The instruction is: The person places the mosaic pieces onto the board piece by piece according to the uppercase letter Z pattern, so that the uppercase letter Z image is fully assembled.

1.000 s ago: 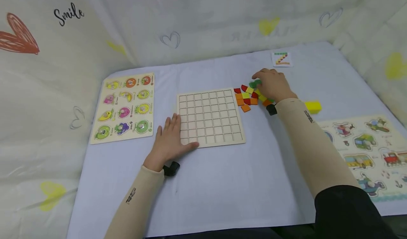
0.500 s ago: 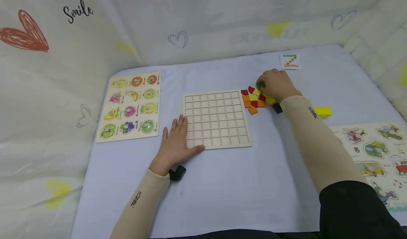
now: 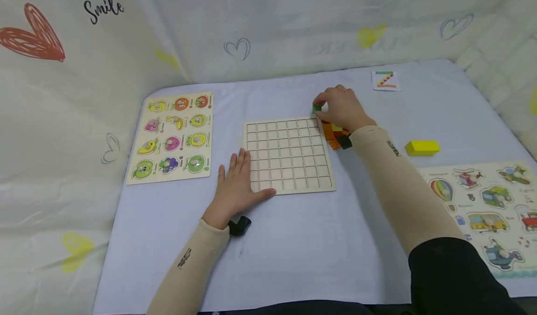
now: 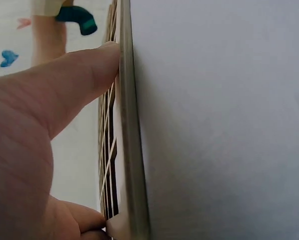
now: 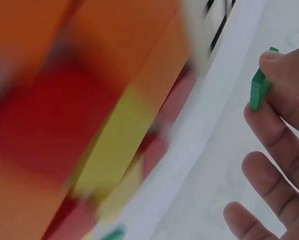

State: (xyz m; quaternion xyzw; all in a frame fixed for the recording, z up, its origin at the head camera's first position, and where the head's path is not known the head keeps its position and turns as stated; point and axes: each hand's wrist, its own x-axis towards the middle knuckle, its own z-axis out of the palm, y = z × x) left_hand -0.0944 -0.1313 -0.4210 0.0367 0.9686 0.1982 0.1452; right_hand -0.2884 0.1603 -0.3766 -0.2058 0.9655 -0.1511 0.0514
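My left hand (image 3: 236, 187) lies spread at the lower left corner of a wooden grid board (image 3: 289, 156). Its thumb touches the front edge and its straight fingers run along the left side; the left wrist view has the thumb (image 4: 84, 70) on the rim. My right hand (image 3: 341, 105) pinches a small green square tile (image 3: 316, 109) between thumb and fingers, just past the board's far right corner. The right wrist view gives that green tile (image 5: 260, 86) edge-on. Below the hand lie loose orange, red and yellow tiles (image 3: 329, 131), partly hidden by the hand.
A fruit puzzle board (image 3: 172, 138) lies to the left and a vehicle puzzle board (image 3: 478, 189) at the right. A yellow block (image 3: 422, 148) sits beyond the right forearm. The pattern card (image 3: 386, 81) at the back shows a Z of coloured squares.
My right hand has picked the green tile up from the pile and carried it left to the board's far right corner. My left hand stays at the board's corner.
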